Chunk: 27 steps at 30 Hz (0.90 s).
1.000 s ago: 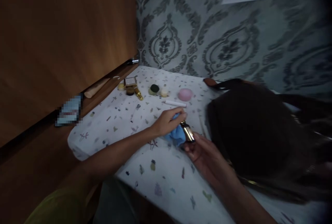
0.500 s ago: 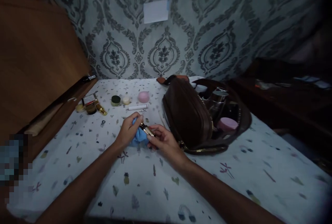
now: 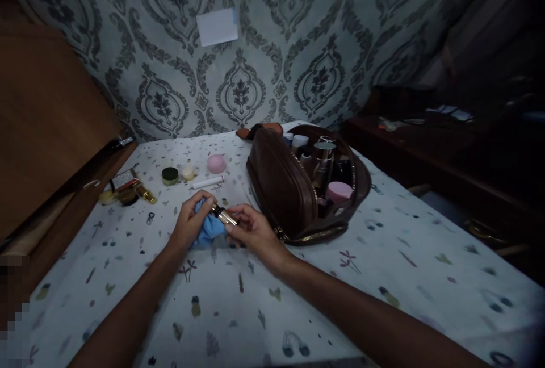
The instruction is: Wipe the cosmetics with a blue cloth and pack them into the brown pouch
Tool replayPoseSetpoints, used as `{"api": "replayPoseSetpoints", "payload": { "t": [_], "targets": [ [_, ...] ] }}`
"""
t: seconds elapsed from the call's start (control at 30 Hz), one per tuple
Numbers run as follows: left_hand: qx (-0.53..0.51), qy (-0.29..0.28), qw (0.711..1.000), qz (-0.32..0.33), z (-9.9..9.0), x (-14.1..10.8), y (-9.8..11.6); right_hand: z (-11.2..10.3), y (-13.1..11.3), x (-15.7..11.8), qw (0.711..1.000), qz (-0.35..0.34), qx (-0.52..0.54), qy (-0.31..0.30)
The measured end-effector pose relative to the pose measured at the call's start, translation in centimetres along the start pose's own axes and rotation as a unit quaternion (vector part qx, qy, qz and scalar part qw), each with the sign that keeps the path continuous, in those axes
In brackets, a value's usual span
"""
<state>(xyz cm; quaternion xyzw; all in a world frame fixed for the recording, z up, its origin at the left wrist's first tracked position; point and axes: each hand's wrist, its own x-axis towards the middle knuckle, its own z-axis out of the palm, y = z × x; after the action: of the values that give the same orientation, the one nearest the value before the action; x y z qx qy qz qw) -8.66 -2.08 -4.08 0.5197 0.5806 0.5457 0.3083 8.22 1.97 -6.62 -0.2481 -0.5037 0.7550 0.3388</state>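
Observation:
Between my hands is a small gold-and-black cosmetic tube (image 3: 225,216), held at a slant above the table. My left hand (image 3: 192,216) is closed round a bunched blue cloth (image 3: 209,230), its thumb at the black end of the tube. Fingers of my right hand (image 3: 255,233) grip the gold end. The cloth lies partly under the tube, and some fingertips are hidden behind it. Just right of my right hand stands an unzipped brown toiletry bag (image 3: 281,183), with a pink round container (image 3: 339,191) and a silver-capped bottle (image 3: 323,158) inside.
Beyond my hands lie a white tube (image 3: 208,182), a pink round container (image 3: 216,163), a small cream jar (image 3: 188,172) and a dark-lidded jar (image 3: 170,175). Several cosmetics, including a gold tube (image 3: 146,193), sit by the wooden panel (image 3: 46,124) on the left.
The whole view has swung to the right, so things appear farther left. My hands keep the same hold on the cosmetic tube and cloth, and more of the bag's inside shows.

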Motion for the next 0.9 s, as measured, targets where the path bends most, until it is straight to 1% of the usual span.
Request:
{"api": "replayPoseSetpoints", "payload": {
  "t": [0.13, 0.23, 0.37, 0.43, 0.57, 0.67, 0.73, 0.83, 0.9],
  "targets": [
    [0.010, 0.020, 1.000, -0.015, 0.2, 0.1, -0.1, -0.1, 0.0, 0.1, 1.000, -0.012, -0.001, 0.008],
    [0.020, 0.031, 0.999, -0.011, 0.3, 0.2, -0.2, -0.2, -0.2, 0.1, 1.000, -0.019, -0.007, 0.013],
    [0.011, 0.033, 0.999, -0.010, 0.2, 0.2, -0.5, 0.0, -0.4, 0.0, 1.000, -0.020, -0.008, 0.016],
    [-0.004, 0.031, 0.999, -0.014, 0.3, 0.2, -0.4, 0.1, -0.5, 0.0, 1.000, -0.007, 0.005, 0.016],
    [-0.048, 0.012, 0.998, -0.036, 0.4, 0.0, 0.0, 0.1, -0.6, 0.0, 0.997, 0.046, 0.065, -0.011],
    [-0.049, 0.023, 0.998, -0.045, 0.5, -0.3, 0.5, 0.2, -0.8, -0.2, 0.992, 0.078, 0.096, -0.030],
    [-0.045, 0.035, 0.997, -0.045, 0.5, -0.3, 0.7, 0.2, -0.9, -0.3, 0.991, 0.079, 0.096, -0.037],
    [-0.066, 0.028, 0.996, -0.057, 0.5, -0.4, 0.7, 0.4, -0.9, -0.5, 0.994, 0.059, 0.079, -0.040],
    [-0.077, 0.023, 0.995, -0.063, 0.5, -0.4, 0.7, 0.4, -0.8, -0.5, 0.994, 0.057, 0.078, -0.050]
  ]
}}
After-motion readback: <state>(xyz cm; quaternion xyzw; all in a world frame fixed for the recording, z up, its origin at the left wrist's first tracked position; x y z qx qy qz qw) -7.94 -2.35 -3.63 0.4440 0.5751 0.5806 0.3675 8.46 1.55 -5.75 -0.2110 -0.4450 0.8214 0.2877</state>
